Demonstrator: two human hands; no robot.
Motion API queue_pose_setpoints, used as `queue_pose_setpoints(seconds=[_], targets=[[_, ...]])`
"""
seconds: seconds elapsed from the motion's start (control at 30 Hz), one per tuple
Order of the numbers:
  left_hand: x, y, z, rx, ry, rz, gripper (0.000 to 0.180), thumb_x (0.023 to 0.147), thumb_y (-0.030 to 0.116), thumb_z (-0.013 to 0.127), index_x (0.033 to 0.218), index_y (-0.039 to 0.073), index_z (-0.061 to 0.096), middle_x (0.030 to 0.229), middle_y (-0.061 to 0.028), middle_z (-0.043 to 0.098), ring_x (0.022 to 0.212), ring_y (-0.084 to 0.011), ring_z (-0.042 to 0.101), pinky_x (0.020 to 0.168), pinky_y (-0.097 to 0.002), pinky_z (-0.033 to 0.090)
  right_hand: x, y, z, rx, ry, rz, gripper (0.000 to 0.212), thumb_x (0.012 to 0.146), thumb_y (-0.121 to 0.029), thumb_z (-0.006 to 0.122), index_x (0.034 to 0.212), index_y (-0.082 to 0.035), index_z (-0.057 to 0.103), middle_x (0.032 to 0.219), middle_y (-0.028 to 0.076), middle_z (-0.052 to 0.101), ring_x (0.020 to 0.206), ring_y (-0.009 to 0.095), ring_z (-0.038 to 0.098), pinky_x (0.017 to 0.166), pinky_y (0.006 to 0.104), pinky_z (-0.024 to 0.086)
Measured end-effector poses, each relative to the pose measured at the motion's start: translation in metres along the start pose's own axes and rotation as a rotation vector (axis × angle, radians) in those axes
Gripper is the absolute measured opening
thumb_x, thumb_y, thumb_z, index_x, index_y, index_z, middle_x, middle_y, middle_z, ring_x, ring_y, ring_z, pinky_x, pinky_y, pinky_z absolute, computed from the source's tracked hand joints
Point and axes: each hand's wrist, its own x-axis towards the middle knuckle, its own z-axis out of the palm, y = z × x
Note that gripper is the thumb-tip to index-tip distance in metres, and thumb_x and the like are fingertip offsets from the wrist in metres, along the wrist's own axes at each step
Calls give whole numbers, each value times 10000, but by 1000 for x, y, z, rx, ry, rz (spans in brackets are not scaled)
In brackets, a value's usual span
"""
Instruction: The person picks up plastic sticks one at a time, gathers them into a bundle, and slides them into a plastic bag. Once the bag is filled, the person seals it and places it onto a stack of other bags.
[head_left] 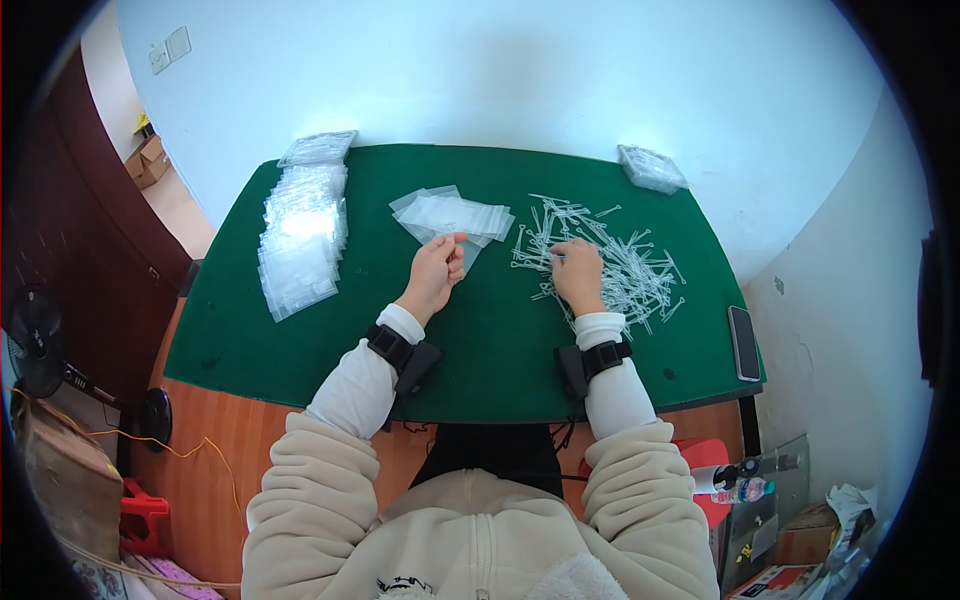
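Observation:
My left hand (436, 272) is closed, thumb and fingers pressed together, just at the near edge of a loose stack of clear plastic bags (440, 212). Whatever it holds is too small to make out. Over the left side of a spread pile of thin metal pins with ringed ends (635, 268), my right hand (579, 275) reaches down with its fingertips pinched among them. I cannot tell whether a pin is between those fingers. Both wrists wear black straps with a black box (415, 366).
A long overlapping row of filled clear bags (303, 240) lies at the left of the green table (480, 370). Bundled packets sit at the back left (318, 148) and back right (652, 168). A phone (743, 343) lies by the right edge, and a wall stands behind.

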Motion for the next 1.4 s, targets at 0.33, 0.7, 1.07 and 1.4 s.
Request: queue_pose_setpoints(seconds=[0.33, 0.7, 1.07, 1.4], targets=[[0, -6, 2, 69, -4, -55, 216, 952, 165, 427, 1043, -7, 521, 765, 9, 459, 645, -68, 411, 565, -196, 370, -2, -8, 1, -93, -82, -16, 49, 715, -130, 640, 762, -146, 643, 836, 40, 548, 870, 266, 495, 733, 423, 379], [-5, -9, 10, 179, -69, -120, 243, 969, 205, 382, 1013, 13, 525, 820, -24, 534, 700, -100, 525, 636, -222, 456, -1, -18, -4, -30, -135, -62, 57, 704, -158, 652, 754, -131, 651, 778, 42, 563, 853, 259, 512, 725, 416, 400], [-6, -12, 19, 292, -9, -77, 282, 973, 226, 350, 1031, -9, 496, 972, -136, 606, 895, -214, 615, 768, -306, 511, 0, -54, -13, 1427, -377, 260, 60, 854, -70, 557, 830, -15, 561, 771, 53, 599, 638, 114, 566, 562, 231, 443], [-10, -9, 25, 158, -17, -174, 274, 976, 195, 335, 1037, -26, 485, 1032, -170, 592, 953, -239, 609, 797, -321, 517, -5, -69, -19, 1008, 135, -137, 39, 782, 15, 580, 783, -17, 559, 790, 78, 625, 705, 155, 628, 615, 261, 493]])
